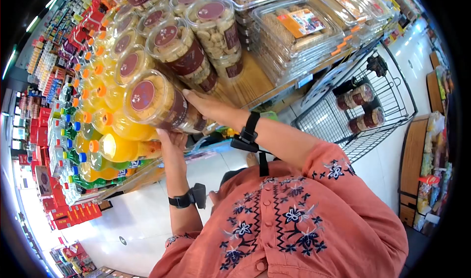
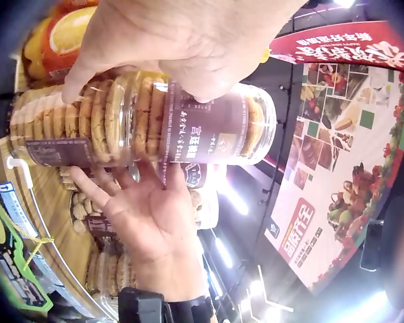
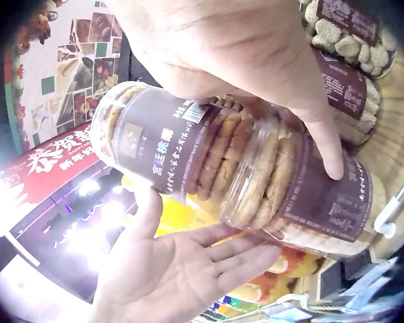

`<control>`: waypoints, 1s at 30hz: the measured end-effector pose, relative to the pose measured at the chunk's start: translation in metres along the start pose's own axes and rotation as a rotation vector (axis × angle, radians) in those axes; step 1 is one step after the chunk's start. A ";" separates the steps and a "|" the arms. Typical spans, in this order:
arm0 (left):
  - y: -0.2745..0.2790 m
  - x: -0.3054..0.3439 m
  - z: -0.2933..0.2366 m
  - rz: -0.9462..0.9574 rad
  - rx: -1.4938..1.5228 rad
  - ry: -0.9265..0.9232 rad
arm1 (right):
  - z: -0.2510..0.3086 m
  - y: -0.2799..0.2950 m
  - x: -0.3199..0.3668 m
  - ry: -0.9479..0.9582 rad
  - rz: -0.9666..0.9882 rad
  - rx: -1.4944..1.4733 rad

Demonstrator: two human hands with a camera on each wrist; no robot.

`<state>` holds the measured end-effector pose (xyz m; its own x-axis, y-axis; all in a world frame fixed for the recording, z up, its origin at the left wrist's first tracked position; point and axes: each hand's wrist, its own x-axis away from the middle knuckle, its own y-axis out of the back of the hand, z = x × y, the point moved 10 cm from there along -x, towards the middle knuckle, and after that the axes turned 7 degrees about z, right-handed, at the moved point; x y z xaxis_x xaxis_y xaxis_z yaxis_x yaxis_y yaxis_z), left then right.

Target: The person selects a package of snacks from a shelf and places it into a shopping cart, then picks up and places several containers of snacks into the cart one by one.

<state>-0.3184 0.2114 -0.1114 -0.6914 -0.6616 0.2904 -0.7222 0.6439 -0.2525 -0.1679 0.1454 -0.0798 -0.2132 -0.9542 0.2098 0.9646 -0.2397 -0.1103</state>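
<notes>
Two stacked clear cookie jars, round with dark maroon labels, are held tilted between both hands. The upper jar [image 1: 162, 101] has a maroon disc on its lid; the lower jar [image 3: 310, 195] shows best in the wrist views. My left hand [image 1: 174, 145] presses the near left side, thumb up on the upper jar [image 3: 141, 138], fingers extended along the stack. On the opposite side, my right hand [image 1: 208, 106] presses with fingers extended, one lying straight along the lower jar. Parts of its fingers are hidden behind the jars in the left wrist view. More cookie jars [image 1: 179, 47] stand close beside.
Orange juice bottles [image 1: 120, 148] crowd the display's left side. Clear boxes of pastries [image 1: 297, 37] are piled on the wooden table [image 1: 257, 74]. A wire shopping cart [image 1: 319, 126] with packaged goods stands at the right. Shelves line the aisle.
</notes>
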 end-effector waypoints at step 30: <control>-0.185 -0.105 0.002 0.194 -0.464 -0.162 | -0.023 0.205 0.014 0.359 -0.681 -0.221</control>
<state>-0.1119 0.1609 -0.0972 -0.8324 -0.5403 0.1235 -0.5209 0.8387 0.1588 0.0234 0.0786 -0.1217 -0.8174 -0.5757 -0.0209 0.5593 -0.7844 -0.2682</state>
